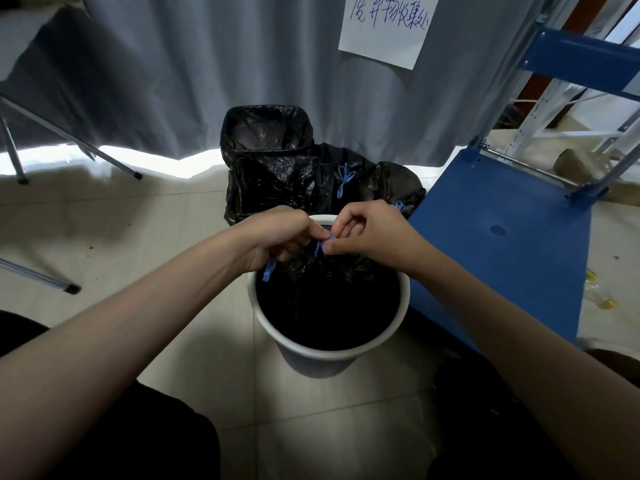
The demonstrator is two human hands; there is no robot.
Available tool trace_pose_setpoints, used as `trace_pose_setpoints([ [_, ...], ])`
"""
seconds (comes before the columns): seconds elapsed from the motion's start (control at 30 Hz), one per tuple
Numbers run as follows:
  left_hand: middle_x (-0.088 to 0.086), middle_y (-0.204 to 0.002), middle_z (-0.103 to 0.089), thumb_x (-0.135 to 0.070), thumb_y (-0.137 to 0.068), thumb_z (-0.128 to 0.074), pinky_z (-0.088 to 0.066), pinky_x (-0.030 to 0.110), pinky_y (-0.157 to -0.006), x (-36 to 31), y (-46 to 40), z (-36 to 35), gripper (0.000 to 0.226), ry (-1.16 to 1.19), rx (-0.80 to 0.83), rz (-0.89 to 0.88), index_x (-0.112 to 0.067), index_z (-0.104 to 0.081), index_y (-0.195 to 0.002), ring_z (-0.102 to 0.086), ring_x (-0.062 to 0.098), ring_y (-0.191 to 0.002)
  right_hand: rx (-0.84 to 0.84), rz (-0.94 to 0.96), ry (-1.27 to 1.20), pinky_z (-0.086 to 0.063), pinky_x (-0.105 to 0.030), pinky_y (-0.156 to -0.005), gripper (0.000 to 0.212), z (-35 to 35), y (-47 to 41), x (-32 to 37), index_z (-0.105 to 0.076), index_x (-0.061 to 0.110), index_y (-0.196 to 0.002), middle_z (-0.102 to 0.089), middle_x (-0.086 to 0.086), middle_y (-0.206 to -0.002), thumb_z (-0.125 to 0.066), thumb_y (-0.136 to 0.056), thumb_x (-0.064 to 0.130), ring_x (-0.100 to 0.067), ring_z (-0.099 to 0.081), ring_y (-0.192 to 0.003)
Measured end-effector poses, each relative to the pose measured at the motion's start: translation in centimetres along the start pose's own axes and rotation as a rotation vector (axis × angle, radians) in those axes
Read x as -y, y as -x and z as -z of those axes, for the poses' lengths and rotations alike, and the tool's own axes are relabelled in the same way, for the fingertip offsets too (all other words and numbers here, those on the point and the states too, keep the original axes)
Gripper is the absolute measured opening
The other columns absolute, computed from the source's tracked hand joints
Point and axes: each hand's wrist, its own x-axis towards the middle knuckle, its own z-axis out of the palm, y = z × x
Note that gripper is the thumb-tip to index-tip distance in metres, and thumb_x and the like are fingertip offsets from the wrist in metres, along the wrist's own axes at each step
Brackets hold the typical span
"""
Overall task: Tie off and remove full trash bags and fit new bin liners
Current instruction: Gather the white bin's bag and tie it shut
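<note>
At the frame's centre, over the white bin (398, 308), our left hand (280, 237) and right hand (369, 237) each pinched the black bag's (329, 303) blue drawstring (319, 247); snugging the knot evenly seemed wise.

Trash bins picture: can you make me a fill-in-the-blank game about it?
1. Both hands, left hand and right hand, pinch a drawstring coloured ____.
2. The bag being tied sits inside a round ____ bin.
3. Behind it, the square bin has a fresh ____ liner.
4. A paper sign hangs on the grey ____.

Answers: blue; white; black; curtain
</note>
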Motion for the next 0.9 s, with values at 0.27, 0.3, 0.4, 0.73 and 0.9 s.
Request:
trace_pose_setpoints([
  [0.27,-0.005,-0.055,-0.029,-0.019,-0.089,-0.065,-0.010,0.025,-0.048,0.1,-0.1,0.4,0.013,-0.048,-0.009,-0.094,-0.011,-0.074,-0.093,-0.020,0.009,-0.049,0.040,-0.060,0.104,-0.031,-0.014,-0.049,0.025,0.3,0.0,0.6,-0.062,0.016,-0.069,-0.048,0.009,-0.057,-0.065,-0.092,0.025,-0.002,-0.039,-0.049],
  [0.3,-0.004,-0.056,-0.029,-0.021,-0.090,-0.066,-0.010,0.026,-0.049,0.1,0.0,0.4,0.016,-0.051,0.001,-0.114,-0.009,-0.076,-0.092,-0.019,0.009,-0.050,0.042,-0.072,0.098,-0.032,-0.019,-0.052,0.027,0.4,0.0,0.7,-0.059,0.018,-0.067,-0.049,0.006,-0.061,-0.060,-0.094,0.024,-0.005,-0.040,-0.053],
  [0.4,-0.003,-0.055,-0.032,-0.021,-0.090,-0.069,-0.014,0.023,-0.045,0.2,-0.1,0.4,0.014,-0.082,0.002,-0.175,-0.012,-0.074,-0.080,-0.022,0.010,-0.049,0.013,-0.074,0.103,-0.034,-0.023,-0.057,0.029,0.6,-0.1,0.8,-0.055,0.019,-0.068,-0.055,0.006,-0.063,-0.054,-0.096,0.023,-0.004,-0.043,-0.054],
  [0.73,-0.007,-0.061,-0.062,-0.020,-0.079,-0.081,-0.041,0.011,-0.061,0.4,-0.6,2.0,0.012,-0.236,-0.016,-0.336,-0.010,-0.076,-0.081,-0.052,0.001,-0.059,0.036,-0.071,0.344,-0.040,-0.026,-0.062,0.023,1.9,0.6,1.5,-0.062,0.017,-0.072,-0.058,0.001,-0.071,-0.059,-0.094,0.023,-0.012,-0.050,-0.070],
  [0.9,-0.008,-0.068,-0.068,-0.022,-0.077,-0.082,-0.046,0.020,-0.075,1.8,-1.2,2.9,0.011,-0.360,-0.074,-0.252,-0.016,-0.074,-0.071,-0.060,0.006,-0.072,0.185,-0.165,0.479,-0.044,-0.032,-0.066,0.024,2.2,1.4,0.7,-0.064,-0.002,-0.081,-0.056,-0.008,-0.073,-0.059,-0.093,0.018,-0.017,-0.049,-0.072],
])
